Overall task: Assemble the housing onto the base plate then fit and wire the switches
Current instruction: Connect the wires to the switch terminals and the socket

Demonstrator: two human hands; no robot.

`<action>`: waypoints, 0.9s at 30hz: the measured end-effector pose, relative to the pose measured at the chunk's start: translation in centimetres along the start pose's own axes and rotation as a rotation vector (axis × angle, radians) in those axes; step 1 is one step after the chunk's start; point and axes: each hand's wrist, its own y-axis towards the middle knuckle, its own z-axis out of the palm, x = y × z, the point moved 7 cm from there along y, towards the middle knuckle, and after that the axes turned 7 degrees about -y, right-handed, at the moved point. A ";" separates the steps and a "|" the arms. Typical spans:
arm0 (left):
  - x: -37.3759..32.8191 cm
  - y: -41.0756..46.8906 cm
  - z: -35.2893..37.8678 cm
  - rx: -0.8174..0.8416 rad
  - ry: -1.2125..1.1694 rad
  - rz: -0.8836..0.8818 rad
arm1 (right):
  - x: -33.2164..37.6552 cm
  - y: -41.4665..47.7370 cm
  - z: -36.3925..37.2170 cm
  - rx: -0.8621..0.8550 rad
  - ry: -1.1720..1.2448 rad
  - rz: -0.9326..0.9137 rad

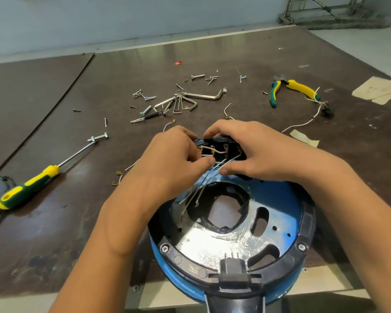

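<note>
Wiring of the black plastic switch block (pixel 215 143) at the far rim of the round blue housing (pixel 287 199).
We hold the block between both hands: the left hand (pixel 172 161) closes its grip on the left end, and the right hand (pixel 257 152) curls its grip over the top and right end. Thin white wires (pixel 201 188) run from the terminals down into the housing's central opening. We judge it best to steady the block with one hand, seat each connector squarely, and keep slack wire from being trapped at the rim.
</note>
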 end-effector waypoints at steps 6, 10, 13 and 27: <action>2.5 0.1 -2.3 -0.172 -0.334 -0.046 | 0.4 -0.1 0.1 0.017 -0.042 -0.001; 6.7 0.3 -3.8 -0.366 -0.477 -0.163 | 0.3 -0.5 0.0 0.037 -0.014 0.032; 9.7 0.8 -3.6 -0.397 -0.350 -0.225 | -0.1 -0.2 0.2 0.028 0.042 0.060; 10.8 6.3 4.0 -0.034 0.268 -0.210 | -0.6 0.1 -0.2 -0.067 0.206 0.152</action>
